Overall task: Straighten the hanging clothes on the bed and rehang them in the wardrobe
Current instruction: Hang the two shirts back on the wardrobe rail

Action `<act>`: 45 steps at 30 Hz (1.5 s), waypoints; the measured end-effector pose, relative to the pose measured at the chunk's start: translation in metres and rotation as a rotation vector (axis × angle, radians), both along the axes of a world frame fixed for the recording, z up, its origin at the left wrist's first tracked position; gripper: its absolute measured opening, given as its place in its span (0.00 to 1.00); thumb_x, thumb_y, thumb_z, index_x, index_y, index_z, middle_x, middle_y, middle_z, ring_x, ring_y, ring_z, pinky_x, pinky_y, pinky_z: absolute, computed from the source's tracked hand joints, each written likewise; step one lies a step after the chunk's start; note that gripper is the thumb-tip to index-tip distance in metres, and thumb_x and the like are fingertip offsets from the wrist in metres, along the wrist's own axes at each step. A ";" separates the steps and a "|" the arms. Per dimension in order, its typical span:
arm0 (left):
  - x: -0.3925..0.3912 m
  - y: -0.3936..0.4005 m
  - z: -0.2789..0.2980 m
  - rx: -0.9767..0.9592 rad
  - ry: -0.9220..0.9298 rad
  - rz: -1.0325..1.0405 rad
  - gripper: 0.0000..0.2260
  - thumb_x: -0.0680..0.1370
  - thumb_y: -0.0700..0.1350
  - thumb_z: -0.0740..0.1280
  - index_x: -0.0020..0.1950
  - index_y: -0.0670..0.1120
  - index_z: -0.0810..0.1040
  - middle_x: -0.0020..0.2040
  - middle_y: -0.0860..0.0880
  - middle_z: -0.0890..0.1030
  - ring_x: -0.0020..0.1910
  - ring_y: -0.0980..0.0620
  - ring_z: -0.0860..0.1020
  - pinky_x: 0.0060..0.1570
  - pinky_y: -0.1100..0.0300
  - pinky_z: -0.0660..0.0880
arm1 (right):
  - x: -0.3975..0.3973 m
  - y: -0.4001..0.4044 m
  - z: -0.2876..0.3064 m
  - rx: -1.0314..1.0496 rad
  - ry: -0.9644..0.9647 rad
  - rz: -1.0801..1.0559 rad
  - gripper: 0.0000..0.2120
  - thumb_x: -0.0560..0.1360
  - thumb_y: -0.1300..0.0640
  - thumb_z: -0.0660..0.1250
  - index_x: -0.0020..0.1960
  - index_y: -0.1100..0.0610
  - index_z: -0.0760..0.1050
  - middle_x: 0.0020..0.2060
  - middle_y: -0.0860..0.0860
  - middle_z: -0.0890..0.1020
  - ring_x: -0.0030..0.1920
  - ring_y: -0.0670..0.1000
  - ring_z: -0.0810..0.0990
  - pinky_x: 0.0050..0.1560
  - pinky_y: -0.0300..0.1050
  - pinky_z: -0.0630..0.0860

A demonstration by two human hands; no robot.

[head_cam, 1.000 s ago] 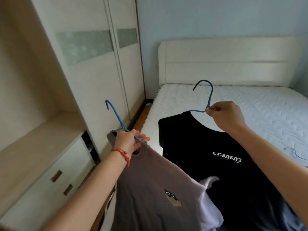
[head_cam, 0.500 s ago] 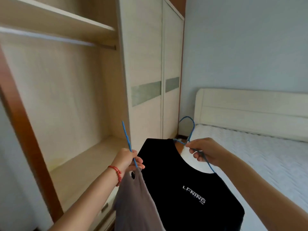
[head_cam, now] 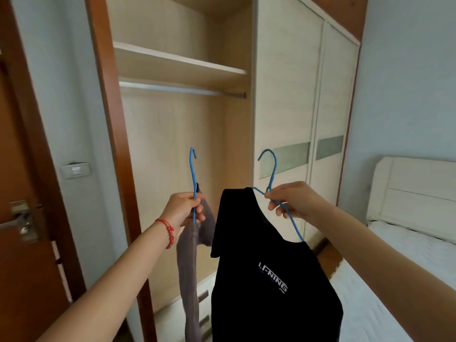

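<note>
Holding two garments on thin blue wire hangers before the open wardrobe; my left grip (head_cam: 183,209) pinches the grey shirt's hanger (head_cam: 193,178), my right grip (head_cam: 293,199) the black printed T-shirt's hanger (head_cam: 270,174); the silver clothes rail (head_cam: 172,87) sits above both hooks, left nearer; nothing blocks.

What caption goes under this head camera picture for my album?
Left hand holds a grey shirt, right hand a black shirt, both on blue hangers below the wardrobe rail.
</note>
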State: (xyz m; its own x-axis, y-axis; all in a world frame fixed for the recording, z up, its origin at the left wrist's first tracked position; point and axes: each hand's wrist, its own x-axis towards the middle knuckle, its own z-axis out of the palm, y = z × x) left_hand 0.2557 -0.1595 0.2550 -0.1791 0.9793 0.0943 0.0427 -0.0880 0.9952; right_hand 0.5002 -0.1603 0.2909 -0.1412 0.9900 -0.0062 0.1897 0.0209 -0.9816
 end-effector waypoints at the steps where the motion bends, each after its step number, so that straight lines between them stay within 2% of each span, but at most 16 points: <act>1: -0.006 0.003 0.002 0.009 0.004 0.007 0.08 0.79 0.34 0.57 0.50 0.39 0.75 0.23 0.47 0.71 0.18 0.52 0.73 0.22 0.64 0.71 | -0.007 0.006 0.003 0.021 -0.022 -0.005 0.08 0.73 0.63 0.68 0.49 0.67 0.78 0.34 0.59 0.79 0.22 0.47 0.73 0.23 0.36 0.70; 4: -0.027 0.019 0.009 0.039 0.006 0.025 0.09 0.79 0.34 0.57 0.50 0.40 0.76 0.27 0.46 0.70 0.20 0.52 0.74 0.22 0.65 0.70 | -0.032 0.028 0.007 0.044 -0.080 -0.033 0.08 0.74 0.62 0.67 0.48 0.67 0.79 0.33 0.58 0.80 0.22 0.48 0.73 0.24 0.36 0.71; 7: -0.050 0.043 0.016 0.070 0.000 0.022 0.09 0.80 0.36 0.57 0.46 0.42 0.76 0.28 0.45 0.70 0.20 0.53 0.74 0.22 0.65 0.70 | -0.058 0.054 0.006 0.055 -0.087 -0.079 0.08 0.74 0.62 0.67 0.47 0.68 0.78 0.30 0.57 0.80 0.24 0.50 0.73 0.26 0.36 0.71; 11: -0.079 0.086 0.022 0.108 -0.017 -0.004 0.11 0.79 0.36 0.58 0.41 0.44 0.77 0.23 0.49 0.72 0.19 0.54 0.74 0.20 0.67 0.69 | -0.090 0.094 0.005 0.049 -0.054 -0.139 0.07 0.73 0.63 0.68 0.45 0.68 0.77 0.29 0.57 0.77 0.25 0.51 0.71 0.24 0.37 0.69; 16: -0.111 0.145 0.029 0.106 -0.069 -0.123 0.10 0.80 0.36 0.57 0.42 0.41 0.76 0.19 0.52 0.72 0.18 0.55 0.73 0.19 0.69 0.68 | -0.129 0.149 0.018 0.028 -0.020 -0.220 0.09 0.74 0.64 0.67 0.36 0.66 0.73 0.28 0.57 0.72 0.23 0.51 0.69 0.21 0.37 0.67; 20: -0.126 0.187 0.038 0.099 -0.121 -0.191 0.08 0.79 0.35 0.57 0.46 0.38 0.75 0.18 0.52 0.71 0.17 0.55 0.73 0.19 0.70 0.66 | -0.149 0.187 0.030 -0.004 0.012 -0.275 0.08 0.75 0.64 0.65 0.37 0.65 0.72 0.28 0.56 0.70 0.26 0.51 0.67 0.25 0.39 0.64; 23: -0.131 0.216 0.040 0.090 -0.163 -0.232 0.09 0.79 0.35 0.57 0.44 0.38 0.75 0.17 0.51 0.71 0.16 0.55 0.72 0.19 0.71 0.65 | -0.156 0.209 0.032 0.021 0.029 -0.324 0.07 0.75 0.65 0.64 0.38 0.64 0.72 0.28 0.56 0.69 0.26 0.51 0.66 0.23 0.38 0.63; 26: -0.132 0.243 0.037 0.083 -0.216 -0.242 0.09 0.79 0.35 0.57 0.42 0.39 0.75 0.17 0.51 0.70 0.16 0.55 0.71 0.18 0.71 0.64 | -0.162 0.227 0.032 0.084 -0.018 -0.368 0.05 0.75 0.67 0.63 0.40 0.65 0.73 0.27 0.56 0.70 0.22 0.50 0.68 0.21 0.36 0.64; 28: -0.133 0.260 0.036 0.083 -0.253 -0.242 0.09 0.79 0.35 0.57 0.42 0.39 0.75 0.16 0.51 0.69 0.15 0.55 0.70 0.18 0.71 0.64 | -0.165 0.241 0.031 0.140 -0.079 -0.386 0.08 0.75 0.67 0.63 0.36 0.64 0.73 0.26 0.56 0.71 0.18 0.48 0.69 0.20 0.35 0.66; 31: -0.135 0.286 0.036 0.088 -0.292 -0.227 0.09 0.80 0.36 0.57 0.44 0.39 0.75 0.15 0.52 0.69 0.15 0.56 0.69 0.17 0.71 0.64 | -0.170 0.264 0.031 0.233 -0.157 -0.416 0.11 0.74 0.67 0.63 0.33 0.62 0.73 0.24 0.55 0.72 0.15 0.46 0.69 0.19 0.34 0.66; 34: -0.136 0.311 0.037 0.107 -0.277 -0.197 0.07 0.80 0.37 0.56 0.50 0.39 0.74 0.15 0.53 0.68 0.15 0.57 0.69 0.18 0.70 0.63 | -0.175 0.290 0.032 0.296 -0.208 -0.442 0.11 0.73 0.66 0.64 0.32 0.61 0.74 0.23 0.54 0.73 0.16 0.46 0.69 0.19 0.33 0.66; 39: -0.137 0.357 0.044 0.165 -0.259 -0.121 0.12 0.80 0.35 0.55 0.60 0.34 0.73 0.16 0.53 0.67 0.15 0.58 0.70 0.16 0.70 0.63 | -0.184 0.343 0.036 0.420 -0.324 -0.422 0.14 0.72 0.65 0.63 0.28 0.61 0.74 0.26 0.58 0.75 0.23 0.50 0.71 0.28 0.38 0.69; 42: -0.133 0.391 0.051 0.204 -0.251 -0.083 0.13 0.80 0.35 0.55 0.61 0.33 0.72 0.17 0.53 0.68 0.15 0.57 0.70 0.16 0.70 0.63 | -0.181 0.382 0.038 0.475 -0.366 -0.403 0.17 0.73 0.64 0.63 0.25 0.59 0.72 0.19 0.52 0.75 0.18 0.45 0.71 0.29 0.36 0.70; 45: -0.126 0.429 0.061 0.234 -0.230 -0.048 0.11 0.79 0.35 0.56 0.59 0.35 0.74 0.21 0.50 0.69 0.15 0.57 0.70 0.17 0.69 0.64 | -0.169 0.426 0.045 0.510 -0.431 -0.365 0.19 0.73 0.63 0.63 0.24 0.59 0.70 0.12 0.46 0.71 0.15 0.41 0.69 0.22 0.29 0.67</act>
